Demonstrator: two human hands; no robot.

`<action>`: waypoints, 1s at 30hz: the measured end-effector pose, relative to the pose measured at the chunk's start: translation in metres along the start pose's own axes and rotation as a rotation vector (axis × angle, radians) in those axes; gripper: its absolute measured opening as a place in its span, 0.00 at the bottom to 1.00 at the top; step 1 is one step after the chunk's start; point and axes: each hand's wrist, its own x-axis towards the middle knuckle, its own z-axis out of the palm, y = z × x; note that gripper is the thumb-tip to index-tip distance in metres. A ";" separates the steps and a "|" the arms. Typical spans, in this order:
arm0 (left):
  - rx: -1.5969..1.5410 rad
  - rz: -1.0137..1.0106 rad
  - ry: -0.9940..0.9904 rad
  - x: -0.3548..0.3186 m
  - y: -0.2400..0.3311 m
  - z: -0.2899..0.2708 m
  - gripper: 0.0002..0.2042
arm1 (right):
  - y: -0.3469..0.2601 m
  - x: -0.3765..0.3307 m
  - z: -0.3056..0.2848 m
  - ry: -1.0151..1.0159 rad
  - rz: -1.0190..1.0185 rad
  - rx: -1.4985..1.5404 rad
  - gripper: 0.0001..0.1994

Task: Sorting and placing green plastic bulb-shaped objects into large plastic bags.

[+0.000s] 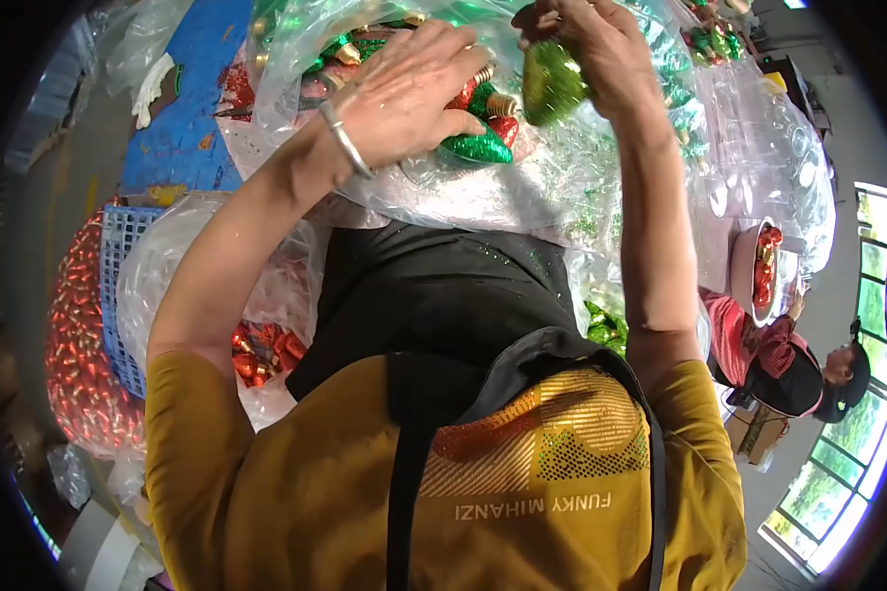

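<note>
My left hand point(414, 84), a silver bangle on its wrist, lies palm down with fingers spread on a pile of red and green glitter bulb ornaments point(478, 123) inside a clear plastic sheet point(522, 197). My right hand point(586, 44) is raised at the top of the view. Its fingers are closed around the top of a green glitter ornament point(552, 84), which hangs just to the right of my left hand. My forearms reach up from my yellow shirt and black apron.
A blue plastic crate point(118, 286) and a bag of red ornaments point(84, 335) stand at the left. More red ornaments point(261, 353) lie under my left arm. At the right a person in a striped red top point(774, 360) works beside a white bowl of red ornaments point(764, 266).
</note>
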 end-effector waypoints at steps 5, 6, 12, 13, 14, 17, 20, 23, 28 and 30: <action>-0.004 -0.026 -0.214 0.006 0.001 0.000 0.26 | 0.038 0.003 0.022 0.135 0.105 -0.259 0.28; -0.018 -0.020 -0.238 0.007 0.003 -0.002 0.27 | 0.044 0.004 0.021 0.102 0.065 -0.316 0.28; -0.010 -0.080 -0.304 0.015 0.009 -0.004 0.28 | 0.041 -0.007 0.003 -0.183 -0.589 -0.802 0.20; -0.013 -0.088 -0.290 0.013 0.008 -0.004 0.28 | 0.030 -0.010 0.001 -0.138 -0.473 -0.672 0.16; -0.023 -0.087 -0.273 0.012 0.008 -0.002 0.29 | 0.016 -0.016 -0.002 -0.090 -0.349 -0.551 0.14; -0.065 -0.112 -0.295 0.009 -0.002 -0.003 0.30 | 0.011 -0.032 0.003 -0.026 -0.395 -0.596 0.11; -0.107 -0.097 -0.279 0.015 -0.004 -0.003 0.32 | 0.032 -0.048 0.014 -0.016 -0.740 -0.921 0.12; -0.134 -0.076 -0.261 0.013 -0.007 -0.001 0.35 | 0.025 -0.067 0.030 -0.046 -0.722 -0.838 0.13; -0.186 -0.042 -0.232 0.007 -0.009 0.005 0.38 | 0.027 -0.070 0.026 -0.033 -0.497 -0.503 0.13; -0.180 -0.066 -0.279 0.007 -0.007 0.003 0.39 | 0.031 -0.072 0.025 -0.055 -0.439 -0.429 0.13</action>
